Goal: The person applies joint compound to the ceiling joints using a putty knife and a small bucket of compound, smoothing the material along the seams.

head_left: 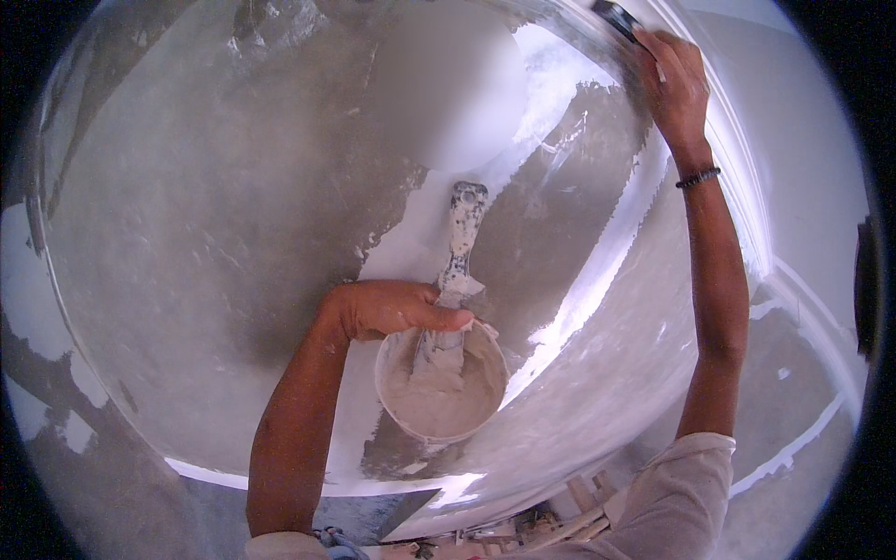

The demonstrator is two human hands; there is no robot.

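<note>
Bucket (444, 437) of round off-white plastic, mouth facing the view, outer wall mostly hidden beneath the rim. Inside, thick pale beige paste (437, 401), depth impossible to judge. Standing in the bucket, a long-handled, spattered grey putty knife (462, 233), handle end free above the rim, smeared blade partly covered by the thumb and sunk in the paste. At the bucket's upper rim, left grip (397, 306) clamped on rim and putty knife together, thumb across the blade, most fingers out of sight. Well above and right of the bucket, right grip (679, 84) closed around a small dark block-shaped tool (616, 17), exact kind unclear at the top edge. On the right wrist, a dark beaded bracelet (698, 177). Behind the bucket, a broad grey wall (233, 187) with ragged white patches. Directly above the bucket, a round blurred area (453, 84), unreadable. Well below the bucket, pale wooden pieces (579, 495), cropped and too small to identify further. Far right of the bucket, a dark object (863, 289), half lost in the black border.
</note>
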